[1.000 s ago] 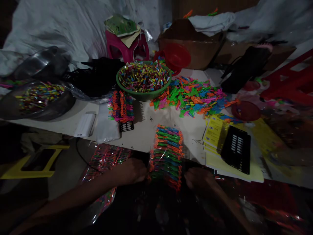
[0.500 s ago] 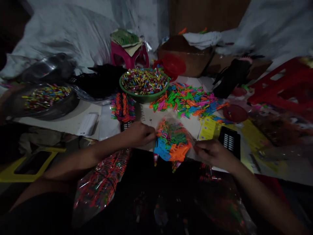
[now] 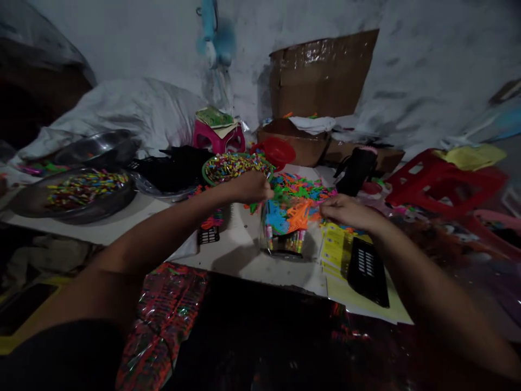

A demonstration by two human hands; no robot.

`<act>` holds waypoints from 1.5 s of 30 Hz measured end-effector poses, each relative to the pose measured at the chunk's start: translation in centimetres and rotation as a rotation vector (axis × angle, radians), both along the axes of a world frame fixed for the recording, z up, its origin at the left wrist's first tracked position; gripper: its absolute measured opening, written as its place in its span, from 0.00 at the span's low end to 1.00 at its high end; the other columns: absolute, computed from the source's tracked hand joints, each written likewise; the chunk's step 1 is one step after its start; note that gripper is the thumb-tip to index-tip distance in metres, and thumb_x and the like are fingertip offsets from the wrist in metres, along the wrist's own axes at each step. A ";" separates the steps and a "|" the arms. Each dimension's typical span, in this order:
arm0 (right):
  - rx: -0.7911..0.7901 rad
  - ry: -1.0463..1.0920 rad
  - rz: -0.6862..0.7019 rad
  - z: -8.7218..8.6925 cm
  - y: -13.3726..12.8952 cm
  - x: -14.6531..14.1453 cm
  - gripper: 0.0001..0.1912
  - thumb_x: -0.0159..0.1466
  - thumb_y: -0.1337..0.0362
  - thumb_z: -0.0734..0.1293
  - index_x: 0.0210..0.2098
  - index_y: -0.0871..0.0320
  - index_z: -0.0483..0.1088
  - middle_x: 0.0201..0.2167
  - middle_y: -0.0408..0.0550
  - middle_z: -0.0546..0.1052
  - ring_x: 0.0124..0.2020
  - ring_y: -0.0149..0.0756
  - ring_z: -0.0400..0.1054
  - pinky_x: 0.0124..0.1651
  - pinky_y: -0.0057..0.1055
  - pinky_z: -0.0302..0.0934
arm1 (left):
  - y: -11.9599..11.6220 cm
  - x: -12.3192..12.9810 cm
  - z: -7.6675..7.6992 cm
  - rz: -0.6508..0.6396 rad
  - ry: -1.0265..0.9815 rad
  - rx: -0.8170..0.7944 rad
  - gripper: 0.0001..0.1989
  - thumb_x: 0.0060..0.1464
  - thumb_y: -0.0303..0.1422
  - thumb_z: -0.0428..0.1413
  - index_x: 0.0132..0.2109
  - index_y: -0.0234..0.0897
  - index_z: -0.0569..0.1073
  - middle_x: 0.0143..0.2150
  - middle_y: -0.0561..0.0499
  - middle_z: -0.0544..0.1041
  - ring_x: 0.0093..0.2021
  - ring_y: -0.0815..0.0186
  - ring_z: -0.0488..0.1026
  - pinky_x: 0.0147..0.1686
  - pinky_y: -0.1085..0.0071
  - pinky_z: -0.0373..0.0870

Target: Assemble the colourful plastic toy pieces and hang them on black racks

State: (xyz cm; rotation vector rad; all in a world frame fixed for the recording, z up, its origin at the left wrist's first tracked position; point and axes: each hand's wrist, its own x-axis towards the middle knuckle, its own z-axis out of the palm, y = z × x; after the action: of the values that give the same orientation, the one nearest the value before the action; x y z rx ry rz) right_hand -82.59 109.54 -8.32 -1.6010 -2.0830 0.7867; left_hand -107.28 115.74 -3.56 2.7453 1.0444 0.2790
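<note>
A clear plastic bag (image 3: 280,247) hangs between my hands over the white table (image 3: 244,260). Inside it are blue plastic pieces (image 3: 277,217) and orange plastic pieces (image 3: 300,214), with short multicoloured tubes (image 3: 299,241) at the bottom. My left hand (image 3: 251,187) is closed at the bag's upper left edge. My right hand (image 3: 345,210) pinches its upper right side. Behind the bag lies a pile of small bright plastic pieces (image 3: 301,185). A green basin (image 3: 207,172) of small coloured pieces stands beyond my left hand, partly hidden by it.
On the left is a metal basin (image 3: 81,212) with coloured pieces. Yellow cards (image 3: 336,247) and a black slotted tray (image 3: 368,271) lie by my right forearm. Packed bags (image 3: 171,309) hang below the table edge. A red stool (image 3: 439,179) stands at right.
Both my hands have moved the bag forward, away from my body and further over the table. The camera has tilted up, showing more wall.
</note>
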 end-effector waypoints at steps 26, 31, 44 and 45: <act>0.574 -0.226 -0.201 -17.8 -13.3 -6.0 0.16 0.61 0.66 0.55 0.20 0.59 0.65 0.15 0.42 0.67 0.18 0.26 0.61 0.25 0.23 0.49 | -12.9 -3.5 -22.5 0.181 -0.498 0.538 0.21 0.44 0.46 0.54 0.41 0.35 0.70 0.43 0.41 0.70 0.47 0.57 0.65 0.47 0.58 0.60; 0.695 -0.228 -0.163 -18.2 -13.2 -6.3 0.15 0.60 0.69 0.56 0.18 0.58 0.63 0.14 0.41 0.64 0.18 0.26 0.58 0.25 0.24 0.49 | -14.0 -0.2 -22.9 0.147 -0.342 0.607 0.28 0.46 0.51 0.52 0.52 0.43 0.67 0.54 0.42 0.66 0.57 0.52 0.57 0.57 0.49 0.36; 0.689 -0.231 -0.058 -21.7 -16.4 -6.0 0.14 0.56 0.70 0.58 0.15 0.57 0.61 0.13 0.41 0.62 0.18 0.27 0.54 0.24 0.28 0.48 | -13.2 0.5 -23.1 0.200 -0.322 0.438 0.23 0.48 0.44 0.54 0.49 0.37 0.68 0.52 0.39 0.67 0.56 0.50 0.58 0.56 0.40 0.35; 0.625 -0.158 -0.063 -21.4 -16.7 -6.2 0.15 0.57 0.69 0.58 0.15 0.57 0.61 0.13 0.41 0.61 0.17 0.27 0.54 0.24 0.27 0.47 | -13.3 0.0 -23.2 0.179 -0.338 0.472 0.20 0.48 0.43 0.54 0.47 0.38 0.69 0.51 0.40 0.68 0.55 0.51 0.59 0.56 0.41 0.38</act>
State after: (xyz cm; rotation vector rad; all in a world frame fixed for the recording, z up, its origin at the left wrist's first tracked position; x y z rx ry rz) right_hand -88.81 92.87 -29.75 -1.3868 -2.0811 -0.0336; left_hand -107.33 102.48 -26.75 2.8342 1.2532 1.1031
